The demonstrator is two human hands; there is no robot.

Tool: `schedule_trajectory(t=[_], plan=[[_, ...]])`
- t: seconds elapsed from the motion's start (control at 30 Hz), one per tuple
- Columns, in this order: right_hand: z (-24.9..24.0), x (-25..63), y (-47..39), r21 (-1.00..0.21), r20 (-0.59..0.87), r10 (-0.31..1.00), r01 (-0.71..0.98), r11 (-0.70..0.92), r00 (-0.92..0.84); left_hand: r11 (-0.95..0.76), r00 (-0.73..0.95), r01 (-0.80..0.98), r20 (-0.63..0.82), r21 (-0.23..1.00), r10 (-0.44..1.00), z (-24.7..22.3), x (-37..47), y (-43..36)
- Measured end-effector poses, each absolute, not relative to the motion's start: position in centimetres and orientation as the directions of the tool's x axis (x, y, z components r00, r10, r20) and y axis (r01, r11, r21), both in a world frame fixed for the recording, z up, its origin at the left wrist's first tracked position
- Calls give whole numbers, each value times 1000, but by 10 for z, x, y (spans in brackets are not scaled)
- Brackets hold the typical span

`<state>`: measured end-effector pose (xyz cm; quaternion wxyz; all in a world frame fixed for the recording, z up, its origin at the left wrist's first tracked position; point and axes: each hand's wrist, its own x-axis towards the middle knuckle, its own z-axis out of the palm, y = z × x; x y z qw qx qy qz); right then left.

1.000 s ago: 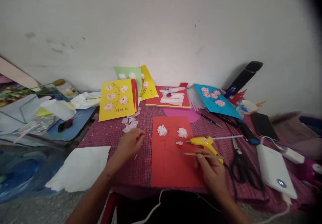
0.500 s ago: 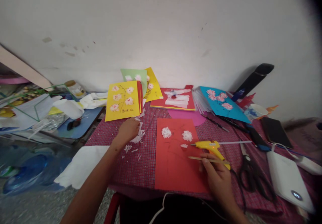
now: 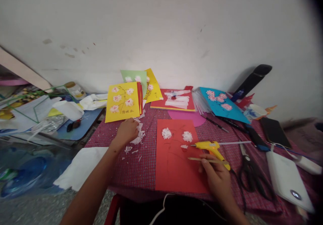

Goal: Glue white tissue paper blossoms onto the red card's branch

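Observation:
My left hand [image 3: 128,130] rests at the pile of white paper scraps [image 3: 137,137], its fingers curled; whatever they pinch is hidden. A thin wooden stick [image 3: 208,160] is held in my right hand [image 3: 217,172], over the right side of the red card [image 3: 176,164]. Two white paper flowers sit near the card's top, the left flower [image 3: 166,133] and the right flower [image 3: 187,136]. Below the right one lies a small white paper piece [image 3: 184,146]. A yellow glue gun [image 3: 208,145] lies across the card's right edge, its nozzle pointing left.
Black scissors [image 3: 249,172] and a white power bank [image 3: 287,181] lie to the right. Finished yellow [image 3: 122,102] and blue flower cards [image 3: 223,104] stand at the back. White paper strips [image 3: 178,100] lie on a red stack. A white sheet [image 3: 82,167] hangs over the table's left edge.
The view has shifted very slightly. Both hands stay in nearly the same places, the right still holding the stick.

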<state>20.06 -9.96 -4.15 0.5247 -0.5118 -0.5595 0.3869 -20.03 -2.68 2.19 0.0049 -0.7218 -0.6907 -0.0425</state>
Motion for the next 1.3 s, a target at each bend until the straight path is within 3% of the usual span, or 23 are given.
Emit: schedule_trajectory(t=[0.17,0.4,0.47,0.57,0.67,0.8,1.3], plan=[[-41,200,-101,-972,183,980,163,168,81,-30,23,995,76,94,997,26,-199,-27],[-42,201,-98,-977,177,981,139,164,85,18,-48,953,93,301,994,36,-191,-35],[-38,201,-99,-973,192,978,147,178,87,18,-62,893,83,450,995,36,-179,-42],[-22,196,-105,-961,234,971,165,222,56,35,-78,593,14,804,997,32,-149,-58],[0,184,-115,-947,288,958,145,287,-14,91,-25,345,-88,934,996,25,-111,-75],[14,169,-123,-931,327,939,131,340,-109,146,77,161,-160,976,984,22,-72,-88],[0,161,-124,-974,211,974,68,217,-84,198,189,69,-208,978,960,25,-53,-96]])
